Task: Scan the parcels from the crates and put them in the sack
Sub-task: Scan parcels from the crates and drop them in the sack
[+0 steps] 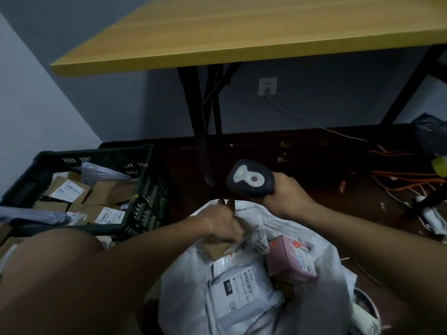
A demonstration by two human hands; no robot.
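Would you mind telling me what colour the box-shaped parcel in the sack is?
Pink: the box parcel lies in the white sack, clearest in the head view.

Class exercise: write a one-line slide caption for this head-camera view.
Left hand lowers a brown box into the white sack; right hand holds the scanner.

We see a white sack (183, 286) holding a pink box (287, 262), a brown cardboard parcel (217, 250) and a pale grey mailer (238, 284) with a black-and-white label. The scanner (250, 178) is black with a light grey panel and a red button. Beside it, the dark green slatted crate (145, 189) holds brown boxes with white labels, under a yellow wood-grain table (242, 27) on black legs; orange cables (406, 182) lie on the dark floor.
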